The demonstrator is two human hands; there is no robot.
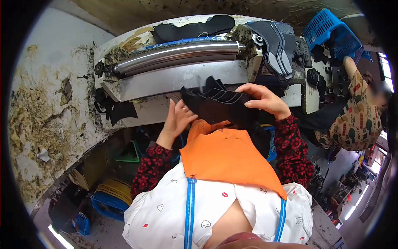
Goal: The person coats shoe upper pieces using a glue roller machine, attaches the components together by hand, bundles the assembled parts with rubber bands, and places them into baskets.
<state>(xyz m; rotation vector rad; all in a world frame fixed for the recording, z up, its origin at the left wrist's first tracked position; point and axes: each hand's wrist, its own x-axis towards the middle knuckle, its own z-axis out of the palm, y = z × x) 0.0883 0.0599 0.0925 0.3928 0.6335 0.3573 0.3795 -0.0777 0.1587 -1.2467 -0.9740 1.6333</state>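
Note:
A stack of black cut pieces (215, 103) with pale edges is fanned out in front of the machine's metal plate. My right hand (265, 99) pinches the stack's right end between thumb and fingers. At the left end, my left hand (177, 118) has its fingers apart, close beside the pieces; whether it touches them is hard to tell. Behind the stack lie the flat metal plate (182, 79) and a shiny metal roller (178, 56).
Black material (192, 29) lies behind the roller. Dark grey pieces (277, 45) are piled at the machine's right. A blue basket (331, 35) stands at the upper right, near a co-worker (352, 120). A stained white table (54, 108) is on the left.

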